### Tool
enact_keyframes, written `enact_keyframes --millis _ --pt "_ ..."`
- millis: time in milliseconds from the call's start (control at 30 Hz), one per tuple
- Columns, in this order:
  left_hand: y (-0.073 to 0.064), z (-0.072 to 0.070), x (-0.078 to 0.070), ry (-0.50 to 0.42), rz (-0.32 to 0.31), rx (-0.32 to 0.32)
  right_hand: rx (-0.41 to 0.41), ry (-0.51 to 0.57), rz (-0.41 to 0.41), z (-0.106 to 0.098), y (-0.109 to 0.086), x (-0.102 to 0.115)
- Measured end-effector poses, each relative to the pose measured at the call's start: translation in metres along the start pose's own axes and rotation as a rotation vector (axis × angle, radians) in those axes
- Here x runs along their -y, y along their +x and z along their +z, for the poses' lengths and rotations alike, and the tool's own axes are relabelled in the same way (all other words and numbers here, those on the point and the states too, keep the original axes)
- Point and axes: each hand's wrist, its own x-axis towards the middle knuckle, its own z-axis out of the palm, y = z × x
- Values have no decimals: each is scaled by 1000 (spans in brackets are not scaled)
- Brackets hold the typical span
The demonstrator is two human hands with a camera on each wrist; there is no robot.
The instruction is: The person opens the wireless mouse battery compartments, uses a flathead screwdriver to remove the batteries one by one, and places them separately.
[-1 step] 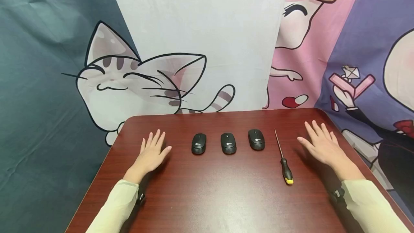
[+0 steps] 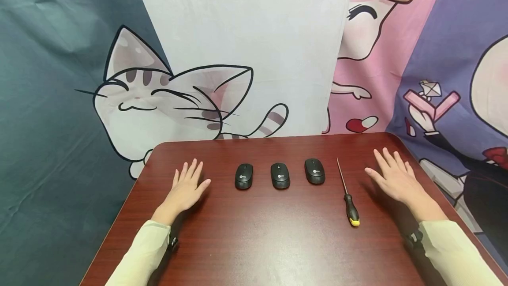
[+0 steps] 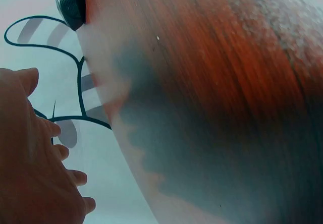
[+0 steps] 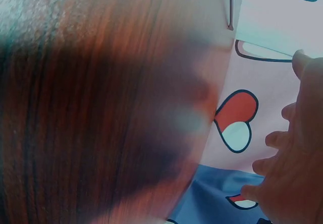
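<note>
Three black computer mice stand in a row on the table: a left mouse [image 2: 244, 176], a middle mouse [image 2: 280, 175] and a right mouse [image 2: 315, 171]. To their right lies a screwdriver [image 2: 351, 210] with a black and yellow handle, its thin shaft pointing toward the far edge. My left hand [image 2: 186, 191], fingers spread and holding nothing, is left of the mice. On the other side, my right hand [image 2: 398, 182] is spread too, right of the screwdriver and nearest to it. In the wrist views the left hand [image 3: 38, 153] and right hand [image 4: 290, 153] both show extended fingers.
The dark red wooden table [image 2: 254, 242] reflects light near its middle. Behind its far edge hangs a cloth backdrop [image 2: 246, 21] printed with a cartoon cat and figures. Both forearms, in pale sleeves, come in from the near corners.
</note>
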Motion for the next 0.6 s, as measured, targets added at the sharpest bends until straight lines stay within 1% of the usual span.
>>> enact_keyframes --millis 167,333,467,600 --pt "1 -1 -3 5 2 6 1 0 2 0 -1 4" --pt "4 -3 -12 5 25 -5 -7 17 -9 1 -3 15" --pt "5 -4 -21 8 50 -15 -38 34 -41 3 -5 25" --pt "5 -2 -30 20 62 -17 -68 38 -79 6 -7 34"
